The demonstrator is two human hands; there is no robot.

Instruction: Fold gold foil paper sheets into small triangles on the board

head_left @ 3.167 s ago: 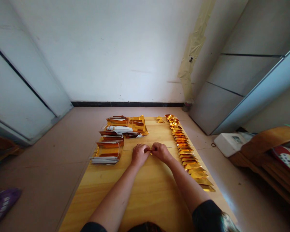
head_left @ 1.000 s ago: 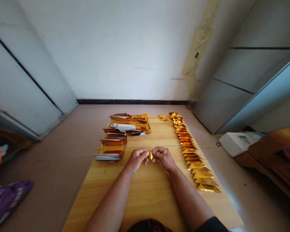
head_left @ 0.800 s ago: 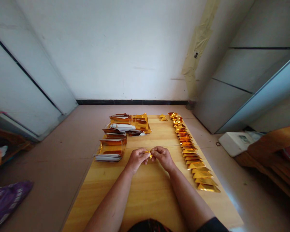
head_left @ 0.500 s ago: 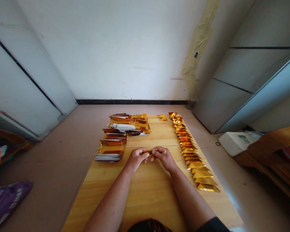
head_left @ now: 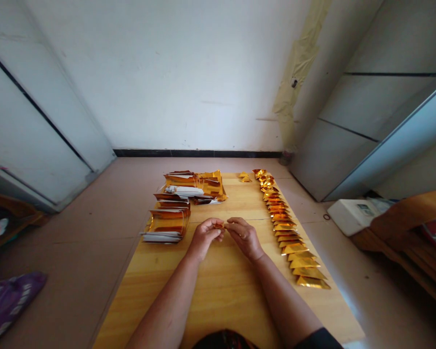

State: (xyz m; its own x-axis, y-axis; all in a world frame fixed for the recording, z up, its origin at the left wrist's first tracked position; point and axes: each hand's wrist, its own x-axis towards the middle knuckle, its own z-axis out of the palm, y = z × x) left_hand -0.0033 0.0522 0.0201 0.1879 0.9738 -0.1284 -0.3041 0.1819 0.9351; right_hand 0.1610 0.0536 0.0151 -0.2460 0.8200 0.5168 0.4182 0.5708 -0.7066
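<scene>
A small piece of gold foil paper (head_left: 219, 226) is pinched in my left hand (head_left: 205, 237) above the middle of the wooden table (head_left: 225, 286). My right hand (head_left: 245, 237) has its fingertips closed at the right end of that same piece. Bundles of gold-and-white paper (head_left: 170, 220) lie to the left, with more stacked paper (head_left: 212, 184) at the far left part of the table. Along the right edge runs a long row of folded gold pieces (head_left: 294, 248), overlapping one another. A small separate gold piece (head_left: 244, 177) sits near the far edge.
The tabletop's far edge faces a white wall (head_left: 189, 87). On the right, a white box (head_left: 352, 216) rests by wooden furniture (head_left: 414, 223). A purple bag (head_left: 12, 300) lies on the floor at the left. Grey cabinets stand on both sides.
My right hand's fingers have shifted and lifted slightly at the foil piece. The foil is now mostly at my left fingertips. The paper bundles and the gold row have not moved.
</scene>
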